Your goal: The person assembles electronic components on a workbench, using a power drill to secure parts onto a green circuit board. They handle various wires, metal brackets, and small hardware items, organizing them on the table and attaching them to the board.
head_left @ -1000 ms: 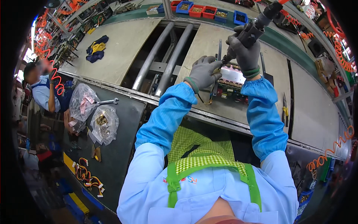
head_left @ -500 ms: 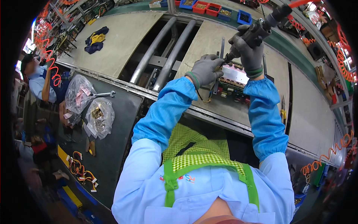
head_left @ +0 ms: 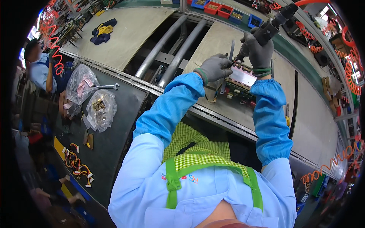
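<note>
My right hand (head_left: pixel 261 52), in a grey glove, is closed around a black air screwdriver (head_left: pixel 267 32) with a red hose at its upper end. The tool slants down to the left, its tip at the far left corner of a circuit board assembly (head_left: pixel 237 95). A shiny metal plate (head_left: pixel 242 77) with a notched edge lies along that assembly. Close beside the tool tip, my gloved left hand (head_left: pixel 215 69) has thumb and fingers drawn together at the same corner. Whatever lies between those fingertips is too small to make out.
Pliers (head_left: pixel 288 116) lie right of the assembly. Two metal rails (head_left: pixel 163 45) cross a gap to the left. Plastic bags of parts (head_left: pixel 102 114), a wrench (head_left: pixel 108 86) and a wire harness (head_left: pixel 78 165) rest on the dark left table. Small bins (head_left: pixel 225 11) line the back. A co-worker (head_left: pixel 42 70) is far left.
The view has shifted slightly, so the bench sits a little further right in the picture. Both hands and the air screwdriver stay at the same corner of the assembly.
</note>
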Motion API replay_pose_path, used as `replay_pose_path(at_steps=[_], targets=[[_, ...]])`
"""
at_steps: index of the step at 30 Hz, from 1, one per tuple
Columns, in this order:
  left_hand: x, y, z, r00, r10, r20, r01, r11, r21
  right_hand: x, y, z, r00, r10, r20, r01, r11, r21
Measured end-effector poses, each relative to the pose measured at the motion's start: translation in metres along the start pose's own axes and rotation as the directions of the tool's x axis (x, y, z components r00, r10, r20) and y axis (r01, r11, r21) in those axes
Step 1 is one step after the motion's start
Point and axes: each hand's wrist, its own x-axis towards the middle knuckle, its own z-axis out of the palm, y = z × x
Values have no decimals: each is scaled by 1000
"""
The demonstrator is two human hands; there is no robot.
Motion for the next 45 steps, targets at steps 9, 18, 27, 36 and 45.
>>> replay_pose_path(at_steps=[9, 18, 27, 36, 45], targets=[[1, -1, 10, 990, -8, -143, 15, 999, 42, 2, 0, -1, 997, 32, 63, -39, 994, 106], [9, 29, 11, 981, -127, -148, 170, 928, 332, -20, -49, -16, 996, -90, 7, 89, 991, 96], [15, 20, 18, 987, -114, -112, 150, 910, 387, -40, -58, -29, 996, -92, 16, 91, 995, 37], [29, 32, -6, 949, -124, -289, 204, 941, 268, -47, -54, -28, 996, -87, -14, 87, 996, 34], [-25, -5, -13, 947, -320, 15, -4, -59, -998, -51, -63, -22, 998, -69, 8, 67, 989, 130]])
